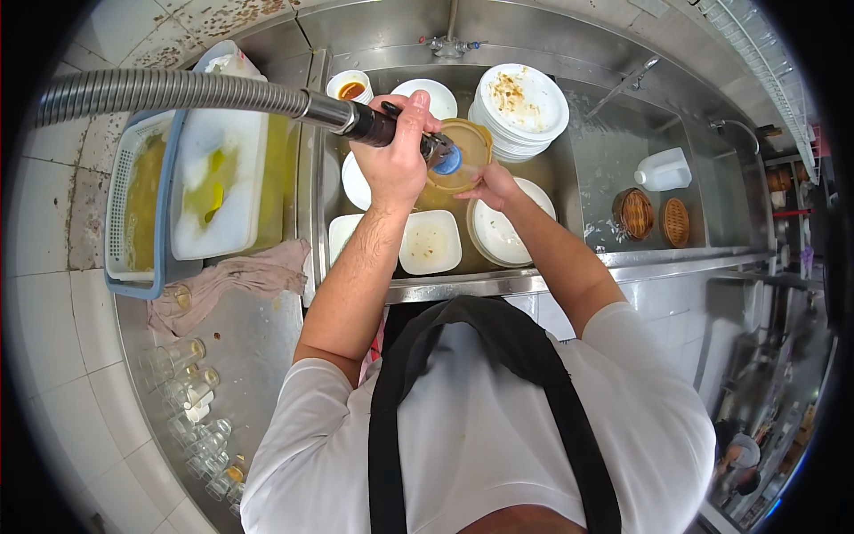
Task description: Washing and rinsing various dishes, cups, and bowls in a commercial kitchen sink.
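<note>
Near the upper middle of the frame, the person's left hand [398, 160] is closed around the black-handled spray gun [374, 127] at the end of a ribbed metal hose [200, 86]. The gun's long axis runs from left to right with a downward slope; its blue nozzle [448, 161] points lower right, over a yellow-rimmed round dish [476, 142]. The right hand [495, 186] has its fingers closed on the lower right rim of that dish; how firmly they press cannot be told.

The dish sits in a tight spot. A tall stack of white plates [503, 135] rises just to its upper right, a lower pile of round plates [509, 230] lies below the right wrist, and a white square dish [431, 243] is at lower left, near the steel front edge [471, 287] of the sink. A metal divider [576, 191] bounds this basin on the right; past it, water spreads between the divider and a white plastic jug [664, 170], with two woven baskets [634, 214] below. Any lettering on the gun is too small to read.
</note>
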